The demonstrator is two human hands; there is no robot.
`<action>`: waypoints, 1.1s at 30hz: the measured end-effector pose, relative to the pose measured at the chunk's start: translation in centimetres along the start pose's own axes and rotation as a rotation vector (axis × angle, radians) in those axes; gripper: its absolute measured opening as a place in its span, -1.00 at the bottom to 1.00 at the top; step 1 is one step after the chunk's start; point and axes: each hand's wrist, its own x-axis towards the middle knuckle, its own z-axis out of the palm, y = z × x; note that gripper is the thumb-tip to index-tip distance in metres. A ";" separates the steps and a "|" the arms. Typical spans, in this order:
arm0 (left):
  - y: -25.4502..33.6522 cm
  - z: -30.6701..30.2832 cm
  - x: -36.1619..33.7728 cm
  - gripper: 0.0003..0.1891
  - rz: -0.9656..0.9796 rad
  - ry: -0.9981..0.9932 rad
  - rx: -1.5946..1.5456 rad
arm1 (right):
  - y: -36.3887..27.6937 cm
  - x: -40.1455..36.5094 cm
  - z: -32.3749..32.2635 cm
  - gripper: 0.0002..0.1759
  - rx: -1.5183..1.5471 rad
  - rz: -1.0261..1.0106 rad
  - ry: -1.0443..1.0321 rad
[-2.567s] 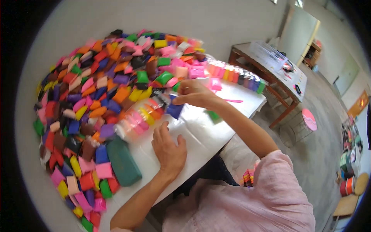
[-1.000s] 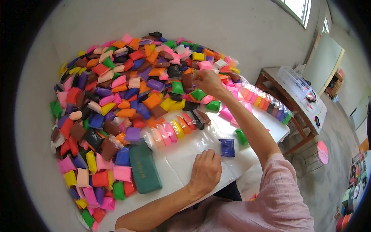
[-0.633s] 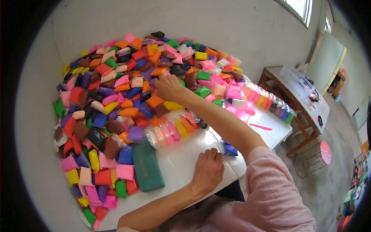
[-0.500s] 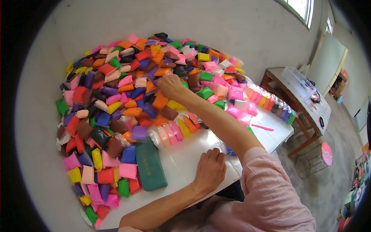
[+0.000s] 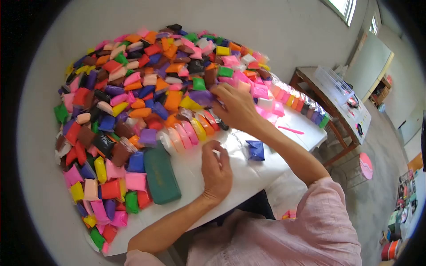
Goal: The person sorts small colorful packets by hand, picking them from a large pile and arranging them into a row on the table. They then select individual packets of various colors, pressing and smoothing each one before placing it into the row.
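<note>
A purple packet (image 5: pixel 202 97) of soft, clay-like material is at the fingertips of my right hand (image 5: pixel 237 108), whose fingers are closed on its edge. Below it a yellow packet (image 5: pixel 190 103) lies in the pile. My left hand (image 5: pixel 216 173) is above the white table sheet (image 5: pixel 239 177), fingers curled but apart, with nothing seen in them. Just beyond it stands a row of small packets (image 5: pixel 190 132) side by side, running from white through pinks, yellow and orange to red and black. A dark blue packet (image 5: pixel 255 150) lies alone under my right forearm.
A large heap of colourful packets (image 5: pixel 117 106) covers the far and left table. A green case (image 5: pixel 162 175) lies at its front edge. A wrapped row of packets (image 5: pixel 301 103) and a pink stick (image 5: pixel 291 130) are at the right. Beyond are a side table (image 5: pixel 306 77) and a stool (image 5: pixel 364 166).
My right hand has drawn back from the heap towards the right with the purple packet. My left hand has moved forward to the row and its fingers have opened. The view has shifted slightly.
</note>
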 end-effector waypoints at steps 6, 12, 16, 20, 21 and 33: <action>-1.4 0.5 0.6 -0.81 0.036 0.090 -0.140 | -6.3 -11.4 -6.9 -0.80 0.474 0.720 -0.282; -1.4 0.3 0.6 -0.86 0.179 -0.076 0.207 | -3.7 -13.4 -6.8 -0.69 -0.105 0.211 -0.166; -1.5 0.0 0.3 -0.89 0.229 -0.171 0.330 | -2.9 -14.4 -6.9 -0.71 -0.065 0.117 -0.190; -1.3 0.0 -0.2 -0.87 0.303 -0.235 0.436 | -3.2 -14.9 -7.1 -0.70 -0.097 0.177 -0.231; -1.0 0.0 -0.4 -0.88 0.330 -0.241 0.451 | -3.3 -14.9 -7.1 -0.70 -0.088 0.197 -0.235; 0.0 0.1 -1.0 -0.89 0.434 -0.331 0.507 | -5.6 -15.1 -9.5 -0.76 -0.096 0.366 -0.264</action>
